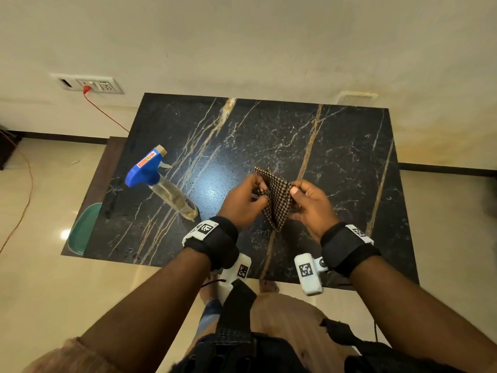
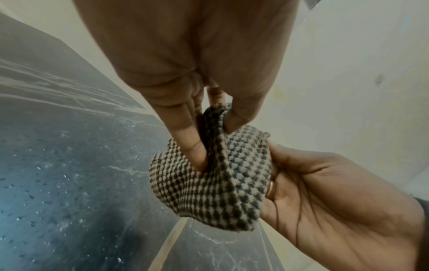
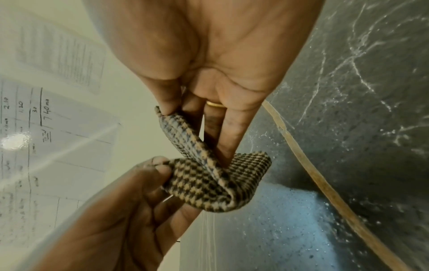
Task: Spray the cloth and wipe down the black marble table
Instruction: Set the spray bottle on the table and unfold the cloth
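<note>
At about 9 o'clock on the black marble counter (image 1: 336, 146) a spray bottle (image 1: 158, 181) with a blue trigger head stands upright, untouched and well apart from both hands. My judgement is that it is parked there within easy reach of the left side until the cloth is ready for spraying.

Near the counter's middle, toward 6 o'clock, the left hand (image 1: 242, 203) pinches one edge of the houndstooth cloth (image 1: 277, 200); its grip is closed on the fabric, thumb and fingertips (image 2: 197, 155) pressing a fold between them. The cloth is held up off the marble, touching only the 2 hands, and it is doubled over into a small pad, not spread flat.

At about 3 o'clock from the cloth, the right hand (image 1: 309, 203) holds the opposite edge, its grip also closed on the cloth, thumb on top and fingers beneath. A ring shows on one finger.

The 2-handed hold looks meant to fold or bunch the cloth into a compact wiping pad. Spraying and wiping seem not yet begun. Next, 1 hand would need to let go and reach toward 9 o'clock for the bottle.
</note>
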Demonstrator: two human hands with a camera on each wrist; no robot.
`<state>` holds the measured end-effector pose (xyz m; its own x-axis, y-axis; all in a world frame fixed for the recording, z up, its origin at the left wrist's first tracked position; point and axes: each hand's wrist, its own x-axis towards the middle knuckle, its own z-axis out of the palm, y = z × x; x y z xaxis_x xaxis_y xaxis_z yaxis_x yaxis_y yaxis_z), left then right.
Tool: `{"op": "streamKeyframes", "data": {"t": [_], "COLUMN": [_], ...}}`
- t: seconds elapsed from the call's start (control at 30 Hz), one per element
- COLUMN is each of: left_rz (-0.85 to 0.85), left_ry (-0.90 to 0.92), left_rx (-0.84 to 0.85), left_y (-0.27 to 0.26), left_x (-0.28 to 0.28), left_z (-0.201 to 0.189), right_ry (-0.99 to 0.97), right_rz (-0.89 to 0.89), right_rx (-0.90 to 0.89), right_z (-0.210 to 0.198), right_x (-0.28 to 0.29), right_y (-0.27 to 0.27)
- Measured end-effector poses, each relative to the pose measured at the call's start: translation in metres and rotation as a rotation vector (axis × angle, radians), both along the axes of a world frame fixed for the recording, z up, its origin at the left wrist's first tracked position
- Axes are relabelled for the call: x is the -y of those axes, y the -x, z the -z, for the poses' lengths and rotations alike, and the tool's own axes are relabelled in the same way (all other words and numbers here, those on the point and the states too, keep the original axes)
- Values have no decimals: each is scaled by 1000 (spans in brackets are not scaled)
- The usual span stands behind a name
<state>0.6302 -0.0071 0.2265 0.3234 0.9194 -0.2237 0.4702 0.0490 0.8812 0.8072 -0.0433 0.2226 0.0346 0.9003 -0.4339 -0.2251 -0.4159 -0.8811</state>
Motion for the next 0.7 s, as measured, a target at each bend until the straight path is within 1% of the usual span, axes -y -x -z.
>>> {"op": "streamKeyframes", "data": {"t": [0.1, 0.2, 0.27, 0.3, 0.37, 0.4, 0.43, 0.5, 0.57, 0.7], "left_rz": [-29, -84, -66, -13, 185, 289, 358, 403, 395, 412], "left_ry": [-39, -60, -21, 9, 76, 107, 130, 178, 222, 196], "left_rx": [-43, -44, -86, -154, -377, -493, -572, -621, -606, -588], "left_y": [10, 28, 40, 45, 49, 50, 50, 50, 50, 45], "left_x": [-3, 0, 4, 6, 12, 17, 23, 30, 31, 22], "left_z": [-2, 8, 21, 29, 43, 50, 55, 63, 66, 61], "right_ry": [16, 8, 44, 97, 278, 385, 474, 564, 561, 560], "right_rz": [115, 236, 320, 357, 393, 390, 370, 332, 335, 323], "right_rx": [-113, -227, -239, -208, -84, -26, 14, 49, 95, 321], "right_z": [-2, -1, 9, 19, 44, 58, 70, 84, 92, 92], "right_x": [-5, -9, -10, -10, -9, -8, -7, -7, -10, -26], "right_y": [0, -10, -23, -31, -44, -50, -54, -60, -62, -57]}}
